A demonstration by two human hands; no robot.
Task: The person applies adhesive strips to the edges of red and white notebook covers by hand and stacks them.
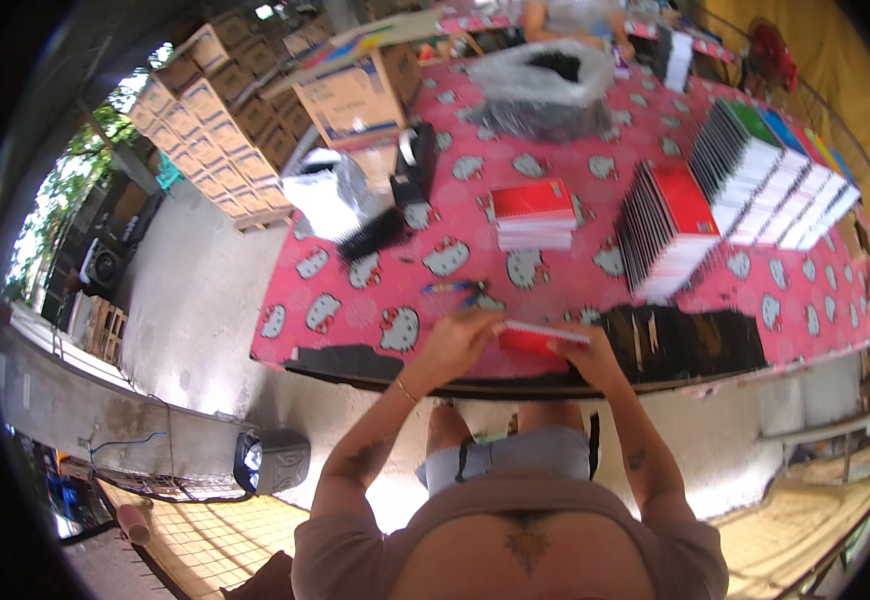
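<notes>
A thin red notebook (532, 341) is held at the table's near edge, its cover toward me and its white page edge along the top. My right hand (588, 352) grips its right end, thumb along the upper edge. At its left end, the fingers of my left hand (463, 345) are pinched together at the corner; any small part between them is too fine to make out. Just beyond my left hand lie pliers (473, 290) with dark and orange handles. Farther off is a short stack of red notebooks (535, 214).
Taller notebook stacks, one red (668, 230) and several in other colours (765, 175), stand at the right. A plastic bag of black coils (545, 85) sits at the back. Black coils (371, 234) and a cardboard box (353, 100) are at the left. Pink cloth covers the table (355, 290).
</notes>
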